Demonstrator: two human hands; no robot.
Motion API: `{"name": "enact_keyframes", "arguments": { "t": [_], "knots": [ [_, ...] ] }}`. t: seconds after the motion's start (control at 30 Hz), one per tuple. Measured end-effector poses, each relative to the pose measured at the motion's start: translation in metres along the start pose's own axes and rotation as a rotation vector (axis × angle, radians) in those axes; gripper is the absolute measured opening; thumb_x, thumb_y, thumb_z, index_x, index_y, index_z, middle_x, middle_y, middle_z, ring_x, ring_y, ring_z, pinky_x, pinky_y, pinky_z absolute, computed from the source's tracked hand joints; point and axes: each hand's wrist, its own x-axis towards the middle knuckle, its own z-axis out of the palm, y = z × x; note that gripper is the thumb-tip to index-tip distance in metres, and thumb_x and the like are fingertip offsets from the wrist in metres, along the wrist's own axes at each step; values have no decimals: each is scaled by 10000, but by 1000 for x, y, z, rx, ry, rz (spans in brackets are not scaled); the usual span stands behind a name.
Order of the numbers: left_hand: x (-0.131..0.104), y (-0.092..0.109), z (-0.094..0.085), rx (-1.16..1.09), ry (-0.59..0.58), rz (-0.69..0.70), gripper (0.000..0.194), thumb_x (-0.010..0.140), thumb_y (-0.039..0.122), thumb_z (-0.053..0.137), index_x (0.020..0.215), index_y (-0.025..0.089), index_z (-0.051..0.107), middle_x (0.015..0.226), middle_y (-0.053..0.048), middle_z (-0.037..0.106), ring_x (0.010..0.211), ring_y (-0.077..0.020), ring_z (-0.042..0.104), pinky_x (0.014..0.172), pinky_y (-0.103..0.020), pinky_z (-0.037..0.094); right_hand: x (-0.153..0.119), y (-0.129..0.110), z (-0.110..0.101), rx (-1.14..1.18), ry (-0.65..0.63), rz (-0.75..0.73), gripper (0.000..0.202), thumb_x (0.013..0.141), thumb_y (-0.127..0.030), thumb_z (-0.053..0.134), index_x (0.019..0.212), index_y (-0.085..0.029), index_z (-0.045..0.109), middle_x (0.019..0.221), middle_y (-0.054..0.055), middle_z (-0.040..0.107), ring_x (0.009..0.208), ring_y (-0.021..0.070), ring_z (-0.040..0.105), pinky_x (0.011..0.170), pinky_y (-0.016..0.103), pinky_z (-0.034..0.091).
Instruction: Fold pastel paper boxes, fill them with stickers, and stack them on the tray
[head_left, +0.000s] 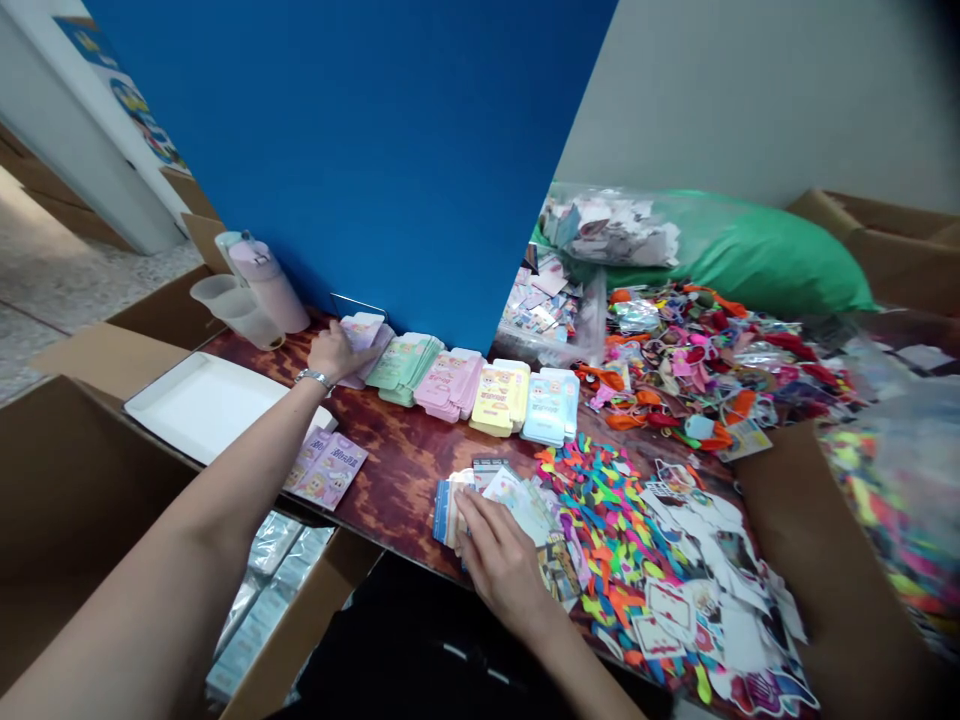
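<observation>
Packing workspace, cartons around table

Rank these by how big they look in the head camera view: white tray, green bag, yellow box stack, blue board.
1. Blue board
2. Green bag
3. White tray, partly covered
4. Yellow box stack

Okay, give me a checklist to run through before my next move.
1. Left hand at the purple cartons: ok.
2. Left fingers holding just one carton: cannot tell.
3. Right hand on the loose cards: ok.
4. Cards kept apart from the small bright pieces: not ok, they meet.
5. Green stack squared up: not ok, its edges are staggered.
6. Pink bottle upright: ok.
</observation>
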Motion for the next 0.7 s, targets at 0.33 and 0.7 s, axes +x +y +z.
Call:
{"name": "enact_keyframes", "arguments": {
  "t": [0.33,0.7],
  "knots": [
    [-155,65,19,-380,164,572,674,674,372,713,1250,136,455,1144,-129,605,1079,-295,624,924,-395,523,59,12,-26,-81,260,101,590,928,-168,563,1492,-176,390,1457,198,463,1322,282,499,1064,451,485],
    [-212,82,34,-376,85,955,650,801,264,668,1378,232,369,1219,-102,601,1052,-224,638,803,-297,551,41,9,-39,479,274,432,363,992,-314,463,1330,-221,558,1321,108,605,1206,209,600,999,358,527]
  ]
}}
